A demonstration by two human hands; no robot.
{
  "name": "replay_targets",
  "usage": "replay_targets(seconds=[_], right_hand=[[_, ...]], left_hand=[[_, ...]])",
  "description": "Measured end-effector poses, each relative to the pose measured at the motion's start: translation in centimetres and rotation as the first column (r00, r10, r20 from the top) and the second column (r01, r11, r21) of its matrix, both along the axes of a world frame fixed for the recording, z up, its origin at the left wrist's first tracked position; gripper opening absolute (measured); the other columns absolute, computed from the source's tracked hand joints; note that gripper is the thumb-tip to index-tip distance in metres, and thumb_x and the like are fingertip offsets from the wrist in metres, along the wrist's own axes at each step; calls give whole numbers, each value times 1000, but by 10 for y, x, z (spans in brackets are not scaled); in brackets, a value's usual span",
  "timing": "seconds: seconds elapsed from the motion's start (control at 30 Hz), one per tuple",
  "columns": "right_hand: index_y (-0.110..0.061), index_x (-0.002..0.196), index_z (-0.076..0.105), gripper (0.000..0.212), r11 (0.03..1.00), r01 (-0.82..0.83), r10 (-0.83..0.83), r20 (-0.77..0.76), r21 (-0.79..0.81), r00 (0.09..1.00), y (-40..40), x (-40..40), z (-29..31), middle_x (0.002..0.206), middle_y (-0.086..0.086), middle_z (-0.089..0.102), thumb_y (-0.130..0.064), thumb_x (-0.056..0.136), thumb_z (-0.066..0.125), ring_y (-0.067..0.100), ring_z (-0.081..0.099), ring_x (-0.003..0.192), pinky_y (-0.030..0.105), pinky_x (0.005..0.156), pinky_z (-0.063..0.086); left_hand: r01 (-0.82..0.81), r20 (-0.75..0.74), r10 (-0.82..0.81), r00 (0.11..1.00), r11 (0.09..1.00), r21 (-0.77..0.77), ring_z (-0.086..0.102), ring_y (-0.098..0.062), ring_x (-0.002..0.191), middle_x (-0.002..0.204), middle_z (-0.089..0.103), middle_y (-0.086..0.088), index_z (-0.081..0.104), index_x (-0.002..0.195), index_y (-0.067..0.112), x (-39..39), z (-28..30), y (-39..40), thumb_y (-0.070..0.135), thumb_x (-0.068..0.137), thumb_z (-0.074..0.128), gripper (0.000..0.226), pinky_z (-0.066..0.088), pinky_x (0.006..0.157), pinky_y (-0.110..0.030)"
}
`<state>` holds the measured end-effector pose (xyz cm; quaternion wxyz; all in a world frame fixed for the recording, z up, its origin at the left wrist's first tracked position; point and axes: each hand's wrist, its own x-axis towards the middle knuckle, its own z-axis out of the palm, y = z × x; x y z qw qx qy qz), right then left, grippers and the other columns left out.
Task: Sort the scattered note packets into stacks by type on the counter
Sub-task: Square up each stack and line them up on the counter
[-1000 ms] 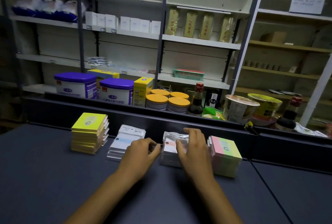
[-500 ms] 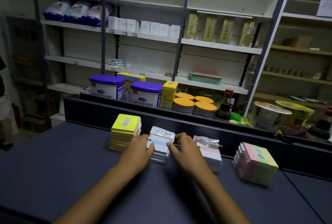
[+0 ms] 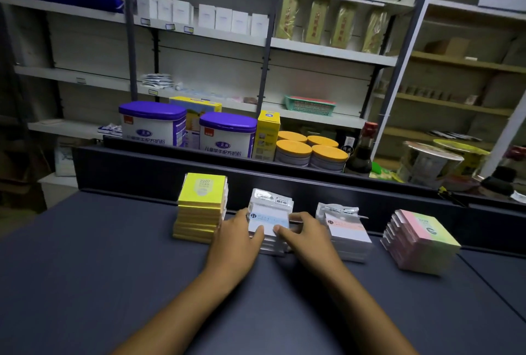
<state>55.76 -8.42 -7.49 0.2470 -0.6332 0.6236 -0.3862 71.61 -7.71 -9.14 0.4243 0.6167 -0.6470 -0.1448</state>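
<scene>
Both hands, left hand [image 3: 237,236] and right hand [image 3: 306,236], grip the blue-banded packet stack [image 3: 270,212] between them.

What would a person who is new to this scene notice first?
Four note packet stacks line the back edge of the dark counter: a yellow stack at left, a blue-banded stack, a pink-banded stack, and a pink-green stack at right. The left hand and the right hand flank the blue-banded stack. Behind stand two purple-lidded tubs.
</scene>
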Motion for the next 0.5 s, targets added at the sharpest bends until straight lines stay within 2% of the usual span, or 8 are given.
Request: replay_targets(seconds=[0.07, 0.17, 0.23, 0.33, 0.37, 0.43, 0.5], right_hand=[[-13, 124, 58, 49, 999, -6, 9, 65, -48, 998, 2, 1, 0, 96, -6, 70, -22, 81, 78, 7, 68, 86, 31, 84, 58], [-16, 128, 53, 59, 990, -36, 54, 136, -136, 989, 3, -1, 3, 100, -6, 67, -6, 75, 79, 0, 66, 81, 15, 72, 54], [-18, 126, 55, 60, 979, -55, 71, 73, -199, 995, 2, -3, 1, 105, -3, 64, -3, 74, 79, 2, 64, 88, 12, 76, 50], [-19, 119, 59, 47, 968, -98, 81, -82, -232, 993, 1, -3, -5, 107, 0, 53, -8, 76, 76, 2, 58, 93, 1, 77, 40], [-20, 117, 57, 45, 970, -112, 92, -98, -215, 991, 0, -2, -7, 108, 0, 50, -9, 78, 75, 3, 58, 94, 3, 81, 41], [-21, 115, 50, 44, 975, -129, 110, -113, -178, 987, -1, -1, -10, 113, 0, 48, -11, 79, 73, 13, 58, 104, 21, 94, 47], [-21, 116, 46, 46, 974, -159, 144, -103, -160, 984, 0, -1, -11, 119, -1, 56, -9, 80, 71, 14, 59, 112, 32, 99, 49]], left_hand=[[6, -84, -8, 996, 1000, -25, 64, -22, 105, 120, 68, -3, 52, 135, 13, 0, 0, -3, 25, 84, 68, 55, 51, 94, -36], [24, -174, -37, 984, 997, -78, 60, -11, 104, 127, 55, -8, 43, 143, 5, -1, 1, -6, 9, 78, 72, 71, 49, 96, -27], [57, -197, -82, 977, 990, -127, 53, 2, 95, 124, 48, -6, 43, 143, 6, -1, 0, -8, 2, 79, 70, 71, 47, 90, -16], [87, -145, -106, 984, 987, -134, 48, -2, 99, 119, 41, 1, 47, 138, 12, -1, -6, -11, 3, 82, 66, 60, 34, 85, -4], [93, -130, -109, 985, 988, -123, 48, -3, 101, 120, 39, 2, 47, 136, 14, -1, -7, -12, 3, 83, 64, 56, 31, 85, -2], [118, -135, -129, 982, 989, -90, 51, -8, 108, 125, 38, 0, 44, 134, 16, -2, -10, -12, 1, 85, 60, 53, 32, 91, -6], [139, -138, -146, 980, 989, -58, 53, -14, 116, 130, 45, -4, 41, 135, 15, -2, -11, -12, 1, 88, 57, 51, 33, 95, -10]])
